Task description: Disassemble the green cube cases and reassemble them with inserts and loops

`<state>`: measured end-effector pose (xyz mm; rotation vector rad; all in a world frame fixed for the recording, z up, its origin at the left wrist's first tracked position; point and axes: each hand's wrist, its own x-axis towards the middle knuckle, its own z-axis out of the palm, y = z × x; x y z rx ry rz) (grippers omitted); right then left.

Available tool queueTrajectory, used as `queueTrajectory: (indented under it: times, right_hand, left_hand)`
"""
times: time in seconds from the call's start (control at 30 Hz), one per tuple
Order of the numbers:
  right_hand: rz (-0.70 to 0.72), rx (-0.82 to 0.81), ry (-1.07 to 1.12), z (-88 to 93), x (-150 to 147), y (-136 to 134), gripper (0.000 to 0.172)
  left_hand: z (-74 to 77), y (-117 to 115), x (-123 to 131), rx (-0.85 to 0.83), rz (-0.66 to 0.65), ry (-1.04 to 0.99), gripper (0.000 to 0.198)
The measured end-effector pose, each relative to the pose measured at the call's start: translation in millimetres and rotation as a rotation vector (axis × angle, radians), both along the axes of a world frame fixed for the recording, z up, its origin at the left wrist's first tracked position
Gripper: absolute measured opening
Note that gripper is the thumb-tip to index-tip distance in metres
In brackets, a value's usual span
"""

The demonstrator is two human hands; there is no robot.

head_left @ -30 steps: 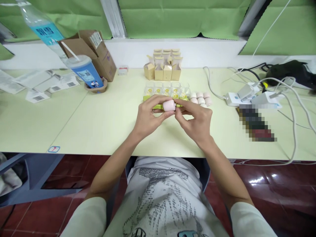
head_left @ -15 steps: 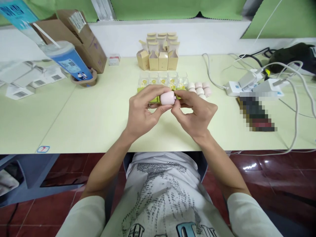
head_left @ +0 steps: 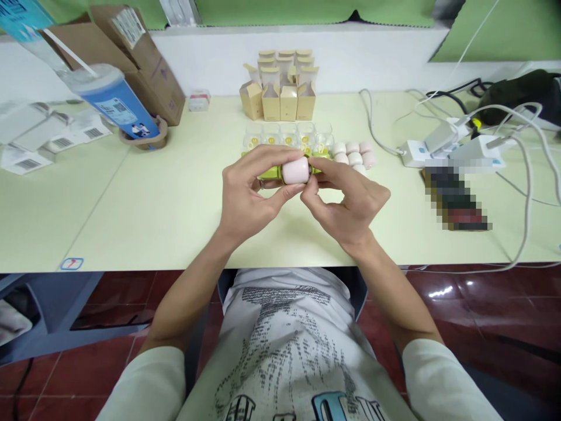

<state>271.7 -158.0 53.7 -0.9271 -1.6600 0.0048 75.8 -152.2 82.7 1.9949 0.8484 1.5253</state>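
Between my two hands, above the table, lies a small pale pink rounded bottle on its side. My left hand is closed round its body, thumb below and fingers above. At its right end, my right hand pinches a small neck-like part with thumb and fingertips, which hide most of that end. Behind the hands are a row of clear plastic cups with yellow marks and green packs, partly covered by my fingers. Several white and pink rounded pieces sit just beyond my right hand.
Several open yellow cartons stand against the wall. At left are a blue drink cup, a brown cardboard box and white boxes. A power strip with cables and a pixelated dark object lie right.
The view has shifted slightly. Both hands keep their hold on the bottle, and a dark part now shows at its right end beside my right fingertips.
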Motion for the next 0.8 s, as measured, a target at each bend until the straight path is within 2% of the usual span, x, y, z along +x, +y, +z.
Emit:
queueTrajectory:
  times: [0.2,0.43,0.57,0.8]
  right_hand:
    - [0.006,-0.053,-0.026,5.3,0.1,-1.7,0.027]
    - [0.191,-0.222,-0.036,24.6,1.7,-4.0,0.054]
    - [0.267,-0.266,0.01,21.1,2.2,2.1,0.057]
    - [0.448,-0.34,0.18,17.5,4.7,4.8,0.058]
  left_hand:
    - [-1.1,4.8,-4.5,-0.049,-0.019,-0.001,0.053]
    - [-1.4,15.3,-9.3,-0.093,-0.035,-0.075,0.058]
    - [-2.5,16.5,-9.3,-0.117,-0.053,-0.083,0.062]
    - [0.7,13.7,-8.5,-0.1,-0.044,-0.073,0.051]
